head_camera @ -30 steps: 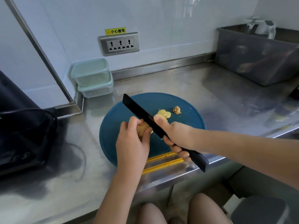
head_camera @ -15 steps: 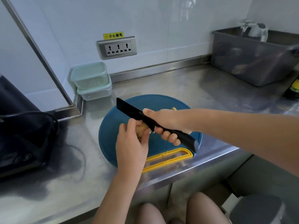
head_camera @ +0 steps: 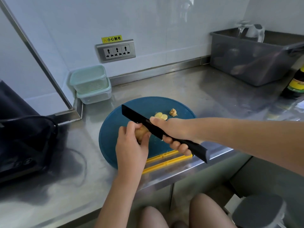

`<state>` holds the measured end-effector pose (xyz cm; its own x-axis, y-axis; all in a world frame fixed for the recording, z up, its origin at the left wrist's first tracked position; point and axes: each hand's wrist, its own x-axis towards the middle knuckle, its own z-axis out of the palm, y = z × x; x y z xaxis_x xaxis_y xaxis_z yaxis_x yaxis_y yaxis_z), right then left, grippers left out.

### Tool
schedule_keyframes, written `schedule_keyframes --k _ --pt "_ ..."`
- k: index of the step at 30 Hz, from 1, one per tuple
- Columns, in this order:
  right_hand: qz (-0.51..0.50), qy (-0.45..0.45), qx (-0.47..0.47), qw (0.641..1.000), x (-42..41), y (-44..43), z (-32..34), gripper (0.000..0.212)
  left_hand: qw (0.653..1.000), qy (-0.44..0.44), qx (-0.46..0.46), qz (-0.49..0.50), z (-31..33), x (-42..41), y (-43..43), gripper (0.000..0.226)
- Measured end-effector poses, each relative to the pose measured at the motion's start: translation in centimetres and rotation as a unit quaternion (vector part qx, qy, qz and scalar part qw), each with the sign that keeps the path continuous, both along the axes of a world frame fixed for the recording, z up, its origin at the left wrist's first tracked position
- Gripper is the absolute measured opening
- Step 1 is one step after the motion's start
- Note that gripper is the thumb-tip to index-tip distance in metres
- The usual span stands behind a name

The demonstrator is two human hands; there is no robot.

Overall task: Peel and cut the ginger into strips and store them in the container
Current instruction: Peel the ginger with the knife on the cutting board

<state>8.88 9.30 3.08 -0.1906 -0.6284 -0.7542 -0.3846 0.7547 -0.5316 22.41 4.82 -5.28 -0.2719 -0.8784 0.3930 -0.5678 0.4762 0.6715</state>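
Small, firm, likely slippery ginger [head_camera: 141, 131] pinched in left grip [head_camera: 131, 145], best taken behind the knife [head_camera: 136, 115] clenched in right grip [head_camera: 174, 133].

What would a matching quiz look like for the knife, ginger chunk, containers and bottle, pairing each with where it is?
Things:
1. knife
2. ginger chunk
3. containers
4. bottle

Places:
A. stacked in the back corner of the counter
B. held in the left hand
C. at the counter's right edge
D. held in the right hand

Pairs: 1-D, 2-B, 3-A, 4-C.
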Motion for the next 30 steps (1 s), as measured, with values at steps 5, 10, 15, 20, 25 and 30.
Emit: schedule_keyframes --k 5,10,15,20,25,30 --pt "0.018 0.007 -0.015 1.000 0.8 -2.4 0.0 0.068 1.000 0.002 -0.007 0.002 -0.4 -0.1 -0.2 0.026" --pt "0.014 0.016 -0.035 0.999 1.5 -3.6 -0.3 0.068 1.000 -0.003 -0.010 0.010 -0.5 -0.3 -0.2 0.025" --pt "-0.002 0.003 -0.037 0.999 1.5 -3.2 -0.5 0.069 1.000 0.028 0.012 0.006 -0.1 -0.1 -0.1 0.022" --pt "-0.018 -0.032 0.005 0.999 -0.4 0.8 -1.2 0.070 1.000 0.025 0.009 0.002 0.1 0.1 0.2 0.026" --pt "-0.020 -0.025 0.008 0.999 -0.6 1.6 -1.3 0.070 1.000 0.008 0.001 0.001 0.1 -0.1 0.2 0.028" --pt "-0.030 -0.023 0.016 0.999 -0.3 0.9 -1.2 0.071 1.000 -0.005 -0.013 0.008 -0.1 -0.3 0.2 0.027"
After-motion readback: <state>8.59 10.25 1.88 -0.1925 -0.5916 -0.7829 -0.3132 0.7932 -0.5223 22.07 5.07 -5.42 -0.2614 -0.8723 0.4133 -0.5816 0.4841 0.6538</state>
